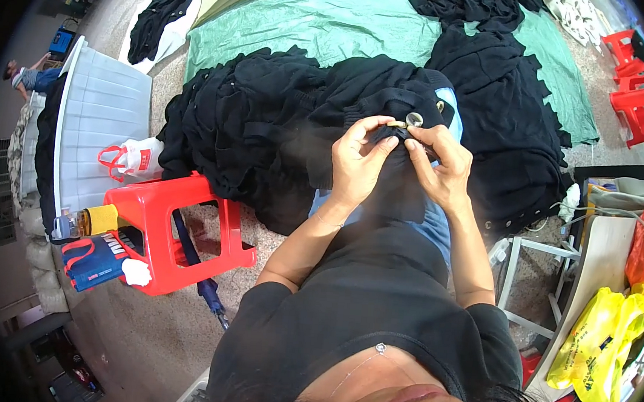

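A black knit garment lies across my lap, and both my hands hold its edge up in front of me. My left hand pinches the cloth between thumb and fingertips. Close beside it, my right hand also pinches the edge, its thumb and forefinger beneath a round, shiny button. A second, gold-coloured button shows edge-on at the left fingertips. How the fingers grip the cloth underneath is hidden. Part of another gold button is visible on the dark cloth just beyond my right hand.
Heaps of black garments lie ahead and to the right, partly on a green sheet. At left stand a red stool, a blue bag and a white bin. A yellow bag rests on a table at right.
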### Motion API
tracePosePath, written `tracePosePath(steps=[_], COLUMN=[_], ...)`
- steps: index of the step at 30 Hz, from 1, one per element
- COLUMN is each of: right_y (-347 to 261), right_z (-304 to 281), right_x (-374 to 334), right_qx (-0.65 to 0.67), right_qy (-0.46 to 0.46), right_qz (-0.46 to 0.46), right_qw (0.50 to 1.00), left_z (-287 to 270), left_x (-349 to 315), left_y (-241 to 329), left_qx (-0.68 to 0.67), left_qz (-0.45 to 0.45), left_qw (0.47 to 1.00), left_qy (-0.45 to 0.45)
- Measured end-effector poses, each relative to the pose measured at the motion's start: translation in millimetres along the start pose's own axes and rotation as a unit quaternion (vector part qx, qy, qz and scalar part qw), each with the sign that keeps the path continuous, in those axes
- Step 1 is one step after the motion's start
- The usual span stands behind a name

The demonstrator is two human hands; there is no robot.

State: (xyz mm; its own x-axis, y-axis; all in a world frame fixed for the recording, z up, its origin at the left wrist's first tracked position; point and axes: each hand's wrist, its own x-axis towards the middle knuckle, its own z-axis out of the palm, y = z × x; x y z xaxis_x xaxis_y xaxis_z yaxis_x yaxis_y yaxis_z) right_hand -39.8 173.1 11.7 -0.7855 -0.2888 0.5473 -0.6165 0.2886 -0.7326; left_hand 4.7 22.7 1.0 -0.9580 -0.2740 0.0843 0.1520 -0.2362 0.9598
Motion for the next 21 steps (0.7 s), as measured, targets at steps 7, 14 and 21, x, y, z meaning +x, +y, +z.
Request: tracePosePath(steps=[7,14,21], right_y=[-0.9,-0.7,9.1], right_z=[2.1,1.8,4.7], right_x=[1.8,0.4,-8.2], right_qx=[0.005,-0.043,0.453], right_qy=[0.009,-0.006,0.133], right_qz=[-0.006,-0.01,0.315], right_qw=[1.0,0.999,0.823], left_z=[1.2,1.5,6.0], left_x=[-0.1,-2.2,-2.0], left_y=[0.3,-2.8,-3.0], left_qx=[0.007,0.016,0.036], left_qz=[0.009,0.03,0.018], left_qw=[1.0,0.999,0.999], left_qy=[-0.002,0.003,0.001])
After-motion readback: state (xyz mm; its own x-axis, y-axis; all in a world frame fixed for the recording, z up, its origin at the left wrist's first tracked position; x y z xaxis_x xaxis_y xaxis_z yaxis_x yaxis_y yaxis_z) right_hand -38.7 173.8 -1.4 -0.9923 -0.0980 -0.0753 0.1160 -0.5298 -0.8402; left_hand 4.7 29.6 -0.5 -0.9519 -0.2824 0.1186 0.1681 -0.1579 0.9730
